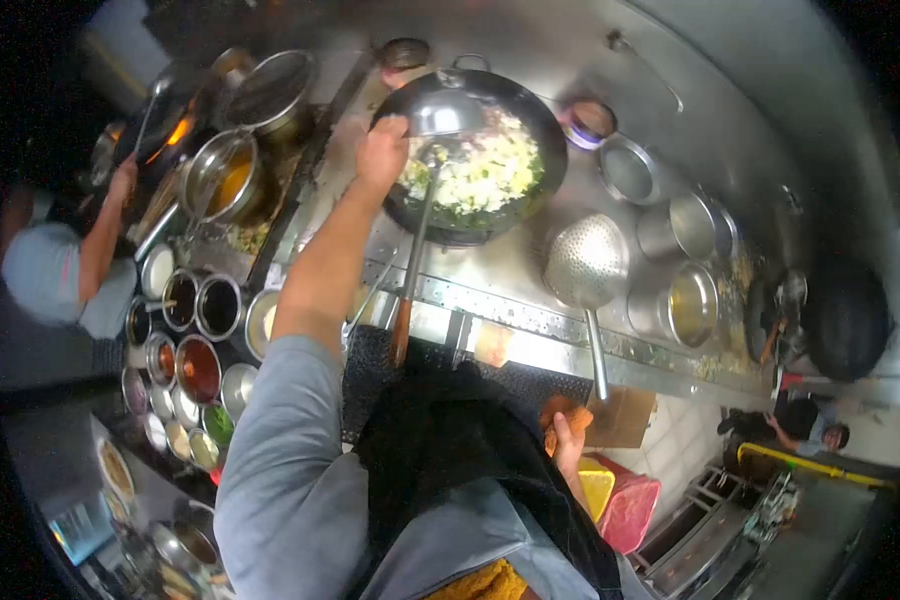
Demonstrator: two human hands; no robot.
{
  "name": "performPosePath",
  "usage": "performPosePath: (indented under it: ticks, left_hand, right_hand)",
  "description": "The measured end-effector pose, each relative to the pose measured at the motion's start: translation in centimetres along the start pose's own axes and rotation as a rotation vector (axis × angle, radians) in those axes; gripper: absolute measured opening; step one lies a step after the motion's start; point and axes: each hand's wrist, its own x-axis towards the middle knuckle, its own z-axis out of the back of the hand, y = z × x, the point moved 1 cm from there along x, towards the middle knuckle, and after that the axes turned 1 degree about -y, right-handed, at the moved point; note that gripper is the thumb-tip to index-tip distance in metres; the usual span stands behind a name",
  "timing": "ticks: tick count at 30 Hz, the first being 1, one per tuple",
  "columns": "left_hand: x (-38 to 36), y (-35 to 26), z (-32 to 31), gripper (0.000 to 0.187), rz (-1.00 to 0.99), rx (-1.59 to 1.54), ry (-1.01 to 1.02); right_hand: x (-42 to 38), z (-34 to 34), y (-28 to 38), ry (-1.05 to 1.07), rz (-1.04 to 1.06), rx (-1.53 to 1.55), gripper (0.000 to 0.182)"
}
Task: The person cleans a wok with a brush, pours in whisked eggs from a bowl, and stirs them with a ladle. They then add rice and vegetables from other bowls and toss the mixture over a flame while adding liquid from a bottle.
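Observation:
My left hand (382, 155) reaches over the large dark wok (553, 150), its fingers closed on the rim of a shiny metal bowl (448, 112). That bowl is tipped over, its rounded outside facing up. Pale yellow, white and green chopped food (485, 170) fills much of the wok. A long-handled utensil with a wooden grip (402, 330) leans in the wok, its head hidden among the food. Low at my right side, my right hand (568, 440) is closed around an orange cloth (558, 410).
A perforated skimmer (587, 262) lies on the steel counter right of the wok, near metal pots (675, 302). Several sauce containers (198, 368) stand to the left. Further left, a co-worker (60, 270) works near a flame (178, 131). Another person (810, 435) is at far right.

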Motion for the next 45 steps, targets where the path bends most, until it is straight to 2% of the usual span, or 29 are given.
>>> performPosePath:
  ticks: [3, 5, 6, 8, 9, 10, 12, 15, 17, 18, 21, 23, 25, 26, 27, 28, 31, 32, 33, 34, 35, 37, 38, 40, 41, 42, 43, 44, 45]
  left_hand:
    - [-1.4, -0.9, 2.9, 0.014, -0.143, -0.16, -0.318]
    - [-5.6, -3.5, 7.8, 0.016, -0.062, -0.203, -0.392]
    - [-9.1, -4.7, 10.1, 0.013, 0.202, -0.216, -0.325]
    - [-17.6, -7.1, 15.2, 0.009, 0.449, -0.196, -0.323]
    - [-22.4, -9.4, 18.2, 0.009, 0.717, -0.567, -0.398]
    - [-27.8, -11.1, 20.4, 0.011, 0.913, -0.54, -0.514]
    - [-39.5, -14.7, 22.5, 0.023, 0.967, -0.832, -0.992]
    - [-54.3, -24.5, 28.9, 0.024, 1.325, -0.285, -1.319]
    - [-64.4, -29.8, 31.2, 0.024, 1.498, -0.029, -1.663]
    - [-64.9, -32.9, 33.4, 0.023, 1.477, 0.036, -1.862]
    - [-79.2, -36.0, 35.3, 0.026, 1.327, -0.041, -2.32]
    - [-86.9, -36.7, 34.8, 0.029, 1.08, -0.346, -2.33]
    - [-85.4, -35.1, 35.3, 0.031, 0.969, -0.382, -2.51]
    - [-82.6, -33.8, 35.2, 0.03, 0.983, -0.439, -2.387]
    - [-79.4, -32.1, 34.4, 0.029, 1.264, -0.391, -2.181]
    - [-76.8, -29.5, 32.8, 0.028, 1.395, -0.347, -1.794]
    - [-64.0, -18.8, 31.3, 0.033, 1.325, -0.224, -1.268]
    - [-62.6, -13.7, 30.2, 0.047, 1.075, 0.071, -1.119]
    - [-57.6, -11.9, 30.9, 0.064, 1.201, 0.136, -1.104]
    - [-56.1, -8.0, 30.4, 0.072, 1.149, 0.248, -1.099]
    - [-55.4, -3.8, 29.9, 0.078, 0.864, 0.315, -1.171]
    - [-53.7, -0.6, 29.7, 0.082, 1.047, 0.795, -0.948]
    - [-51.1, -0.7, 30.4, 0.085, 1.141, 0.387, -1.04]
    - [-53.5, 4.1, 28.5, 0.078, 1.31, 0.441, -1.036]
    - [-54.7, 6.1, 28.3, 0.073, 1.114, 0.349, -1.13]
    - [-57.2, 9.2, 28.0, 0.07, 1.105, 0.345, -1.167]
    - [-50.5, 4.2, 29.5, 0.068, 0.931, -0.056, -1.454]
    - [-55.0, 8.5, 29.9, 0.068, 0.93, 0.48, -1.176]
    - [-51.0, 5.3, 31.6, 0.066, 1.164, 0.604, -1.103]
  right_hand:
    - [4.1, -0.3, -1.4, 0.176, 0.153, -0.061, 0.031]
    - [5.0, -3.0, 1.7, 0.359, 0.117, -0.132, 0.03]
    - [5.4, -4.6, 2.9, 0.45, 0.094, -0.189, 0.029]
    - [8.9, -5.3, 2.2, 0.685, 0.086, -0.314, 0.027]
    - [10.5, -6.0, 0.8, 0.79, 0.123, -0.334, 0.028]
    - [9.6, -7.3, 1.4, 0.905, 0.103, -0.36, 0.03]
    - [9.5, -9.5, 1.8, 1.189, 0.177, -0.404, 0.034]
    - [10.0, -11.6, 0.3, 1.355, 0.16, -0.49, 0.037]
    - [9.6, -12.0, -0.5, 1.321, 0.17, -0.574, 0.041]
    - [9.3, -12.6, -0.8, 1.339, 0.131, -0.596, 0.042]
    - [7.5, -13.9, -1.3, 1.371, 0.144, -0.613, 0.044]
    - [5.7, -14.4, 0.4, 1.462, -0.076, -0.746, 0.047]
    - [7.0, -14.1, -0.6, 1.45, -0.021, -0.679, 0.046]
    - [7.3, -14.1, -0.7, 1.482, 0.01, -0.631, 0.045]
    - [7.9, -13.8, -0.5, 1.451, 0.024, -0.615, 0.045]
    - [8.1, -13.4, -0.3, 1.399, -0.01, -0.596, 0.045]
    - [8.4, -11.9, 1.0, 1.264, -0.018, -0.543, 0.042]
    - [8.4, -11.5, 1.3, 1.21, 0.006, -0.511, 0.04]
    - [9.1, -11.2, 1.4, 1.177, 0.009, -0.496, 0.04]
    - [10.3, -10.8, 1.7, 1.152, -0.021, -0.515, 0.04]
    - [11.2, -10.2, 2.1, 1.112, -0.049, -0.529, 0.04]
    - [11.8, -9.4, 3.1, 0.973, -0.005, -0.383, 0.039]
    - [11.0, -9.7, 4.4, 0.965, 0.04, -0.377, 0.038]
    - [11.6, -8.8, 6.2, 0.822, 0.112, -0.333, 0.037]
    - [12.2, -8.5, 5.8, 0.79, 0.154, -0.383, 0.04]
    - [12.6, -7.9, 5.6, 0.771, 0.178, -0.443, 0.043]
    - [12.1, -7.6, 5.7, 0.702, 0.181, -0.417, 0.043]
    - [11.2, -8.3, 5.6, 0.64, 0.142, -0.364, 0.04]
    - [11.0, -8.2, 6.3, 0.589, 0.092, -0.306, 0.038]
